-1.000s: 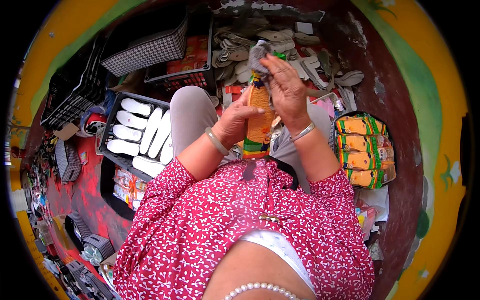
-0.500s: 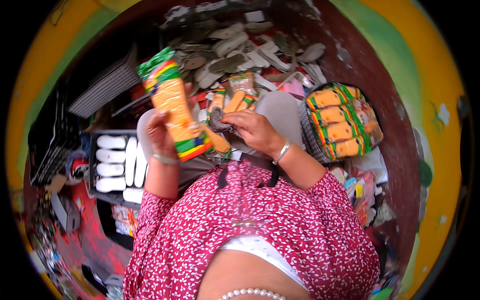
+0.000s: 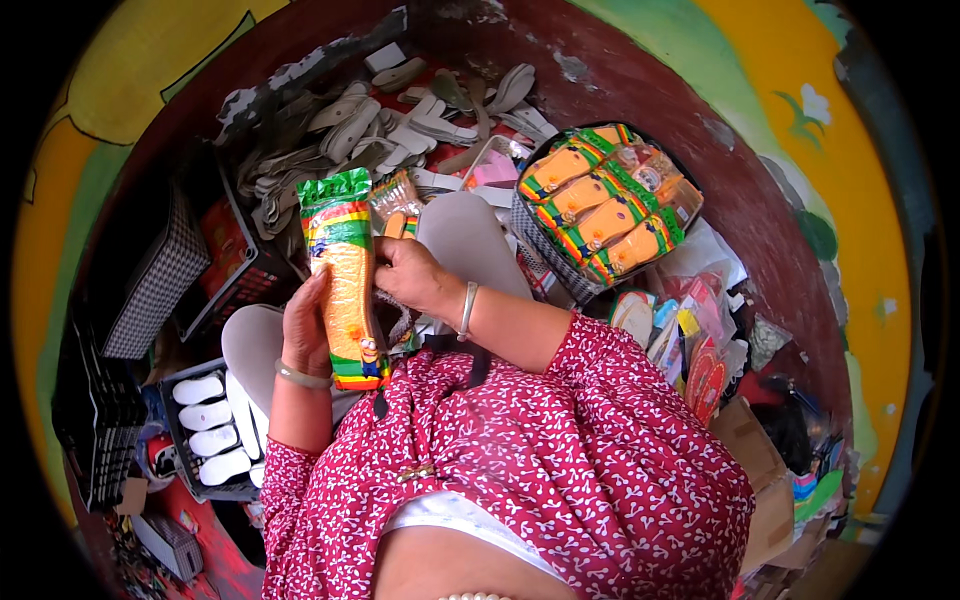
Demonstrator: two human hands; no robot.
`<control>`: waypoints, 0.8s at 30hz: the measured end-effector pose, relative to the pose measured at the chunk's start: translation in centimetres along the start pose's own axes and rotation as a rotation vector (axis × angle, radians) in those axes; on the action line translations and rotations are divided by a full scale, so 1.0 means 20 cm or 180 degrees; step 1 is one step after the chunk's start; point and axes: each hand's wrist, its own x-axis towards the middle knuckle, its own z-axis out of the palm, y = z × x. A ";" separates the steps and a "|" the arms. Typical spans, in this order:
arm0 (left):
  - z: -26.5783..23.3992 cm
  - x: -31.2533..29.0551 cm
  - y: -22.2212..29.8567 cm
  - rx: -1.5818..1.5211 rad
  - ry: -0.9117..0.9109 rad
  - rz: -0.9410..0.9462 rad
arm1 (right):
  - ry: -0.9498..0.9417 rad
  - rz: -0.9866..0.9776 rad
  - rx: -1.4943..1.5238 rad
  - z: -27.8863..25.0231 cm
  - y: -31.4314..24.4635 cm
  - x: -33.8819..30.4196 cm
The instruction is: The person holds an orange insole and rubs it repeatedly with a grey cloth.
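Note:
My left hand (image 3: 308, 322) is closed on the left side of a clear packet of orange insoles (image 3: 347, 280), its thumb lying across the front. The packet stands nearly upright over my lap, with green ends and red, yellow and green bands. My right hand (image 3: 408, 275) is at the packet's right edge, fingers bent and their tips partly hidden behind it. Below those fingers shows a bit of a grey fuzzy cloth (image 3: 388, 298), mostly hidden. Another orange insole (image 3: 395, 226) with a banded wrapper lies just beyond, between my knees.
A basket (image 3: 545, 252) full of similar orange packets stands at the right. Many loose grey and white soles (image 3: 350, 132) are heaped ahead. At the left, a dark crate holds white insoles (image 3: 213, 441). A cardboard box (image 3: 755, 480) and plastic-wrapped goods lie at the right.
The packet has turned more upright and come lower. My right hand, which pinched the grey cloth away from the packet, has come to its right edge. The view has swung to the right.

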 end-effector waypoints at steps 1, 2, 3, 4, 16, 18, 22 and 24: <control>0.00 0.01 0.01 0.0024 0.0032 -0.0012 | -0.0100 -0.0021 -0.0381 -0.03 -0.01 0.01; 0.00 0.03 0.02 0.0085 0.0144 0.0029 | -0.0293 0.0176 -0.0973 -0.08 -0.02 0.02; 0.00 0.04 0.03 0.0139 0.0277 0.0087 | -0.0513 0.0384 -0.1554 -0.13 -0.12 0.01; 0.01 0.05 0.04 0.0170 0.0299 0.0011 | -0.0073 -0.0224 -0.1943 -0.15 -0.18 0.00; 0.30 0.14 0.02 0.5840 -0.1624 0.1458 | -0.1124 -0.0676 -0.3972 -0.17 -0.39 -0.13; 0.35 0.14 0.00 0.5550 -0.1746 0.1788 | -0.1030 -0.0537 -0.3873 -0.22 -0.37 -0.14; 0.42 0.17 0.20 0.5464 -0.0517 0.1779 | -0.0460 -0.0052 -0.3600 -0.49 -0.39 -0.12; 0.41 0.16 0.34 0.4554 0.0038 0.1865 | 0.0099 -0.0059 -0.3066 -0.76 -0.41 -0.13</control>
